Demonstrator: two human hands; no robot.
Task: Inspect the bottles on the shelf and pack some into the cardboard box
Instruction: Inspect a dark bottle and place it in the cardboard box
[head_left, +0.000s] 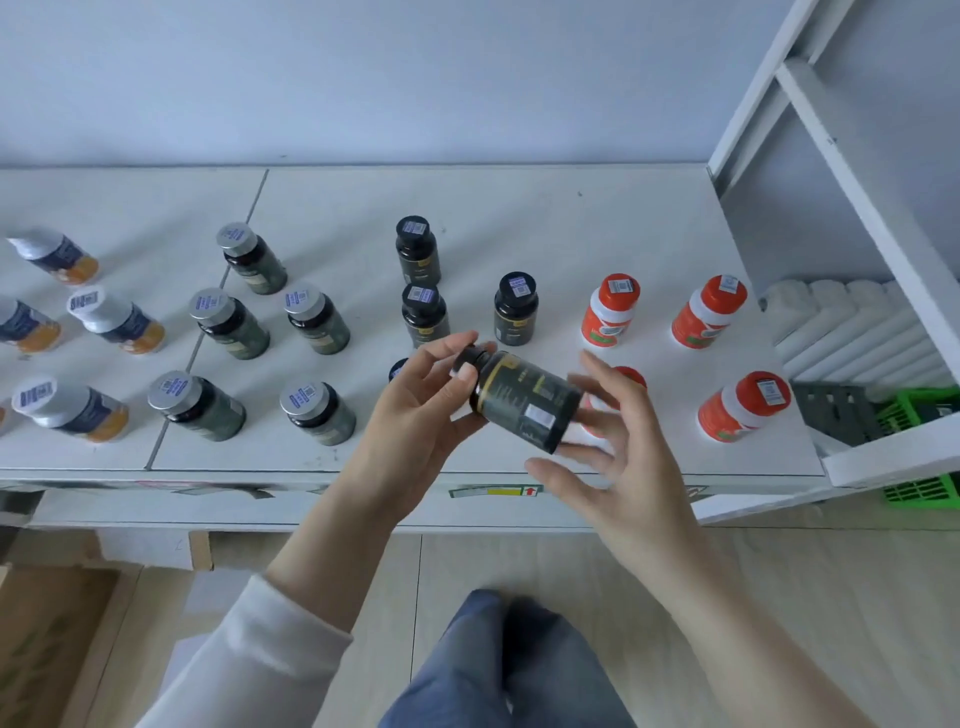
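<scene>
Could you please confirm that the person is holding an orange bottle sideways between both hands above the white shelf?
Not quite: the head view shows the bottle is black, not orange. It is held sideways between the left hand and right hand above the white shelf; the orange bottles stand on the shelf.

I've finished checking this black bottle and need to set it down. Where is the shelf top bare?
Barest: the back strip of the shelf along the wall, behind the standing black bottles and orange bottles. A narrower lane lies between those two groups. The left, with silver-capped bottles and white-capped bottles, is crowded.
</scene>
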